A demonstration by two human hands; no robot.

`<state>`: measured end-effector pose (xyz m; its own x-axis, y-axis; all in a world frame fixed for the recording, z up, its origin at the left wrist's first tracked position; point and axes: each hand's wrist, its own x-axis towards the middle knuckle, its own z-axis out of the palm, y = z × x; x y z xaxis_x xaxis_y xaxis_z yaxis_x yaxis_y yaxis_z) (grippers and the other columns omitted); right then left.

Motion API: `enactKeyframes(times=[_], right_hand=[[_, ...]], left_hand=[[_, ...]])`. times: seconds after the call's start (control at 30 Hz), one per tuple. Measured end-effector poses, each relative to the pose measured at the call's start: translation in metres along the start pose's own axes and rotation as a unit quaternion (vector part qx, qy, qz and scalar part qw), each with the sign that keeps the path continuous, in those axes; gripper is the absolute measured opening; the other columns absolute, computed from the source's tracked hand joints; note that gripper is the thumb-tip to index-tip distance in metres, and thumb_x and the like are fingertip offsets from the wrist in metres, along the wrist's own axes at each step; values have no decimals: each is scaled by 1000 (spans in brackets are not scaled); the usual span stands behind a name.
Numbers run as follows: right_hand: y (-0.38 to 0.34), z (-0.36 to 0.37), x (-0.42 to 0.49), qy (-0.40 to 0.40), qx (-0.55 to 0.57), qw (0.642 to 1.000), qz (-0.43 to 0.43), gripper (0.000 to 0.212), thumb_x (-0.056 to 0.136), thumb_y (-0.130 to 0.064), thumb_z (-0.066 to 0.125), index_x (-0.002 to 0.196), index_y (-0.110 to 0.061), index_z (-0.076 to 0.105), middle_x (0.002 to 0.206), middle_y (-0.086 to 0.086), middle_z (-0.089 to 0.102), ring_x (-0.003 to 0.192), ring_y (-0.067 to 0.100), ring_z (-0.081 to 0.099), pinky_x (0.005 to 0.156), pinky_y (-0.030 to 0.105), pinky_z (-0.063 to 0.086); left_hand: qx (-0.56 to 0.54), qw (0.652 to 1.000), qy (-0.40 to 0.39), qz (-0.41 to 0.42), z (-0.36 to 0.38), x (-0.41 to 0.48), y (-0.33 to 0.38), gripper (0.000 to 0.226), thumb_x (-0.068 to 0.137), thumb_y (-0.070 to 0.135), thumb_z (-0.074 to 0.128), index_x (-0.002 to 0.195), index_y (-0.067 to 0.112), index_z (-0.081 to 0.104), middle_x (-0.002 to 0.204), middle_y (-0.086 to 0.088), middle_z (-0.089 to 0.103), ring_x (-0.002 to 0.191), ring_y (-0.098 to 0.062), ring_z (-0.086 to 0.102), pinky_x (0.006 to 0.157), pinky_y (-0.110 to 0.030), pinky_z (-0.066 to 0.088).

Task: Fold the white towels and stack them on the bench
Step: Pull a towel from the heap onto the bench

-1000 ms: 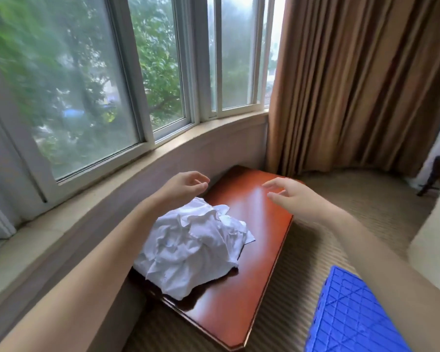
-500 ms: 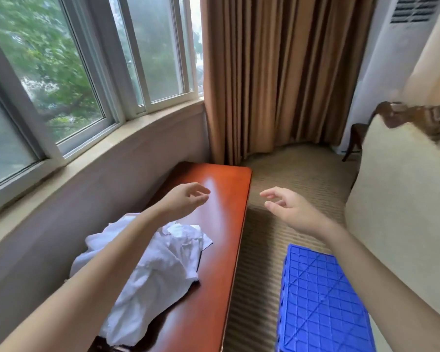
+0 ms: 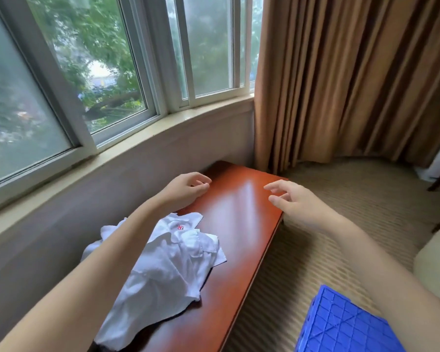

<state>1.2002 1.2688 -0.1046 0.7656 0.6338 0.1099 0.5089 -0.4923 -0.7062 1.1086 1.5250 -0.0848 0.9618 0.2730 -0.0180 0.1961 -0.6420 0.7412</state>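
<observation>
Both hands, left [image 3: 188, 189] and right [image 3: 294, 201], hover loose and empty beyond the crumpled towels [image 3: 163, 265] (nearer the left) on the counter [image 3: 239, 214].

A curved window [image 3: 107, 80] with pale frames looks out on green trees (blurred through the glass). Brown curtains [image 3: 346, 80] hang to its right, reaching the beige striped carpet [image 3: 366, 207]. A blue gridded plastic crate [image 3: 341, 323] sits at the lower right.
</observation>
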Motion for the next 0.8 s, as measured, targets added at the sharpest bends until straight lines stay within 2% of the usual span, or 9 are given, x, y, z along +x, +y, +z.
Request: enactKeyframes(times=[0.17,0.23,0.33,0.47,0.6,0.8], right_hand=[[10,22,40,-76,4,997,-33,25,95,-22,54,119,-28,56,117,-3,54,96,11,54,85,24,39],[10,31,55,-101,12,994,-40,25,95,-23,53,119,-30,55,118,-4,53,100,12,54,84,24,39],[8,43,78,-133,14,990,-49,25,96,-26,51,120,-32,54,117,-8,51,103,11,52,81,23,37],[-3,65,115,-161,11,985,-66,27,97,-26,50,124,-28,54,122,-5,52,107,13,53,83,21,35],[-14,89,156,-194,-14,976,-99,31,97,-23,50,128,-24,53,127,-4,51,105,8,49,83,16,32],[-26,114,246,-194,-33,974,-112,32,97,-21,49,129,-21,53,129,-1,51,104,3,45,79,8,29]], left_hand=[[-19,996,37,-79,-6,-3,-35,21,96,22,52,115,23,62,102,2,63,94,-16,59,80,-27,47],[-18,992,51,-115,-15,-9,-54,21,96,23,52,114,23,61,105,1,63,94,-15,59,81,-28,48],[-18,984,79,-156,-33,-16,-79,21,97,21,51,116,20,60,104,1,63,90,-12,60,73,-21,48],[-26,972,113,-202,-54,-16,-110,18,96,20,52,112,22,61,102,0,64,88,-11,59,70,-20,47],[-32,963,139,-227,-73,2,-145,22,96,20,51,116,19,61,105,-3,64,89,-13,58,68,-21,46],[-40,959,158,-230,-107,61,-188,20,96,21,51,114,20,61,103,-2,64,87,-15,60,73,-26,48]])
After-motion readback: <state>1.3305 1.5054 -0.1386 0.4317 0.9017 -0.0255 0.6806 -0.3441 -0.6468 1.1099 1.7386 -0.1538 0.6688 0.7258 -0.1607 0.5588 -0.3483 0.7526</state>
